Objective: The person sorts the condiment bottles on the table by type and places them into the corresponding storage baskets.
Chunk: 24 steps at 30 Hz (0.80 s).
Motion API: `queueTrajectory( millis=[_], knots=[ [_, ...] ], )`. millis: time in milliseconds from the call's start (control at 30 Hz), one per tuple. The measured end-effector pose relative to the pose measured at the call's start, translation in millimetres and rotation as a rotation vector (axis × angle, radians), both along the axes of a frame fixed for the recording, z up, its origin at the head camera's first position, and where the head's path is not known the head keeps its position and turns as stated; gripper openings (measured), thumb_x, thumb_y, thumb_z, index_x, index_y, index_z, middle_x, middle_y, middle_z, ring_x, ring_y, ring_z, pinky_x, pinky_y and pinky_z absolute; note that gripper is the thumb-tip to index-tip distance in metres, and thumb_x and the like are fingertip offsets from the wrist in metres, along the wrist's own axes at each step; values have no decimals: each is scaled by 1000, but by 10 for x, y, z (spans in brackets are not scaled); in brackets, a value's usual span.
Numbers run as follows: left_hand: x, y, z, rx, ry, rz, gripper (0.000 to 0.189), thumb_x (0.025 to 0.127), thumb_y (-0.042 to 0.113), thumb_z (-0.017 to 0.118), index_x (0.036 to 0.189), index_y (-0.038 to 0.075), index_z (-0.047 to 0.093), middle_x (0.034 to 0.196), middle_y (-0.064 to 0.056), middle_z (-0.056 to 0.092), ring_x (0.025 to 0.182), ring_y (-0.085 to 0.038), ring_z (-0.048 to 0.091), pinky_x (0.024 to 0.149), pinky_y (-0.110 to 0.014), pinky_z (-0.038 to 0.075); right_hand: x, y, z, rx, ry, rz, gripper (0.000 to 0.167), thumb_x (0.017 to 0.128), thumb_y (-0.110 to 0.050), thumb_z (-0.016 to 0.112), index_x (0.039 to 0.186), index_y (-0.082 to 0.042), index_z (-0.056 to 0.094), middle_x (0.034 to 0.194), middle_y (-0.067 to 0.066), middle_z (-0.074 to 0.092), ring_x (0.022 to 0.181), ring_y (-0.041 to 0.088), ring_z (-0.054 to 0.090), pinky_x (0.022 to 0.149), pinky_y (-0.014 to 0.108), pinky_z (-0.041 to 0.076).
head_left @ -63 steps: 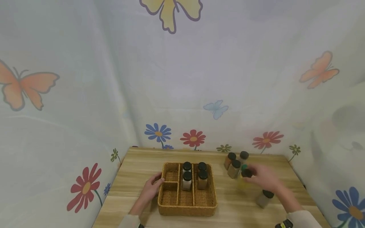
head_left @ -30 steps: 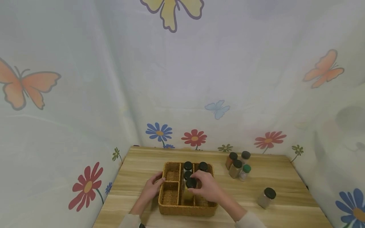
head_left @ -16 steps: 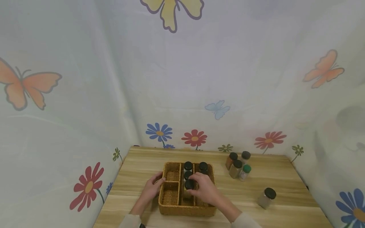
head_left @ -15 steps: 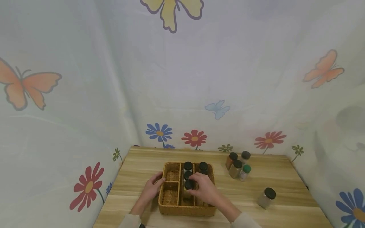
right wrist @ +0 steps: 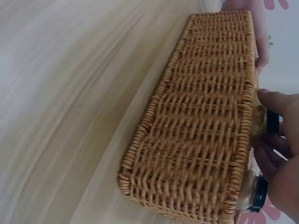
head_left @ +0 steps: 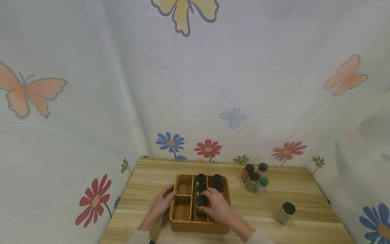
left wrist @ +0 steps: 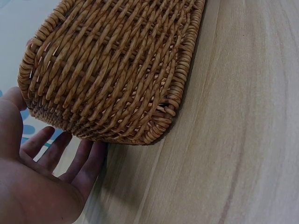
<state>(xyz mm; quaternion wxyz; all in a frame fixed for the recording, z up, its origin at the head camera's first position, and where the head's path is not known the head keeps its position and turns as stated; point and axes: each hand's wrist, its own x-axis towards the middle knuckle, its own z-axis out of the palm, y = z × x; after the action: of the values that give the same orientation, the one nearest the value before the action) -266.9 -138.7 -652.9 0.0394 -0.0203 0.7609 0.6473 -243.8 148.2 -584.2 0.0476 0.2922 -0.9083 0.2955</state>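
Observation:
My left hand (head_left: 161,203) holds the left side of a woven basket (head_left: 199,226), its thumb at the rim and its fingertips against the outer wall (left wrist: 107,74). With my right hand (head_left: 217,206) I pinch a spice jar (head_left: 201,200) by its black lid; it stands in the front part of the middle compartment. In the right wrist view this jar (right wrist: 259,116) has yellowish contents, and its lower part is hidden by the basket wall. Behind it, in the same compartment, are two more black-lidded jars (head_left: 201,178).
Two black-lidded jars (head_left: 217,179) are at the back of the right compartment. Two small compartments lie at the left (head_left: 182,207). On the wooden table (head_left: 146,179), several jars (head_left: 252,182), including a green-lidded one (head_left: 262,185), cluster at back right. One jar (head_left: 285,213) stands apart, nearer.
My right hand has carried the yellowish jar from the cluster at right to the basket's middle compartment and lowered it there. My left hand has stayed on the basket's left side.

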Motion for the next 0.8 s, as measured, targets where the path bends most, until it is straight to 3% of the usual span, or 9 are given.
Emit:
queueTrajectory(
  millis=[233,400,567,733,800],
  knots=[
    [-1,10,10,29,-10,6,61,106,36,67,156,6,50,157,-23,50,137,-37,56,107,-48,55,35,32,-48,-67,6,-29,47,87,-29,91,124,-11,69,113,-1,65,104,17,63,80,34,60],
    [-1,12,13,22,-8,7,59,107,33,66,156,5,50,156,-24,50,135,-38,58,105,-47,57,70,203,33,-135,15,-22,48,89,-28,90,126,-6,69,115,1,65,100,18,63,81,37,59],
    [-11,3,12,30,-11,9,57,107,31,65,157,6,50,156,-24,51,133,-37,59,101,-46,59,88,536,232,-186,-72,-17,42,93,-25,85,126,-4,69,118,5,64,105,24,62,87,46,58],
    [-21,8,-11,42,4,-6,56,108,30,64,156,4,49,155,-26,50,132,-39,59,98,-46,60,97,1021,381,-151,30,-93,33,89,-18,88,117,-6,74,111,3,70,102,25,68,87,45,63],
    [-22,9,-17,55,6,-13,57,108,30,64,156,3,49,156,-27,49,134,-41,58,98,-46,61,109,1252,450,-137,22,-145,32,89,-19,88,116,-7,74,111,3,71,103,26,69,89,45,63]
  ],
)
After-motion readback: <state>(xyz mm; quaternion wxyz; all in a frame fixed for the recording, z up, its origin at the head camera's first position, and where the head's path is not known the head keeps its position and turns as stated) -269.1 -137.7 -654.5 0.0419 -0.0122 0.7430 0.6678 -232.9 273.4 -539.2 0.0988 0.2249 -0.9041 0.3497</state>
